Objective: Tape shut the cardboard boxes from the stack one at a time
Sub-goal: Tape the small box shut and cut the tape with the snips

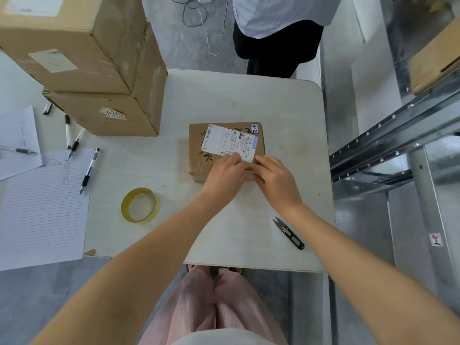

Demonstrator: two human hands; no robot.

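Nearest, pink trousers (pixel 224 302), knees at the near edge of a white tabletop (pixel 249 100). Reaching forward over it, two bare forearms. Left grip (pixel 224 173) spread flat, fingers straight, pressing on top of a small brown cardboard box (pixel 196 145) at the near edge of its white shipping label (pixel 229 141). Right grip (pixel 276 181) clamped on the same box's near right corner, fingers across the top, thumb against the near side. Small box flat on the tabletop's middle, flaps down. Left of the arms, lying flat and apart from the box, a roll of clear yellowish tape (pixel 139 205). Right of them, black thread snips (pixel 288 232). At the far left corner, two large brown cardboard boxes (pixel 99 70), stacked. Beside those, lined paper sheets (pixel 42 207) with several pens (pixel 89 170).
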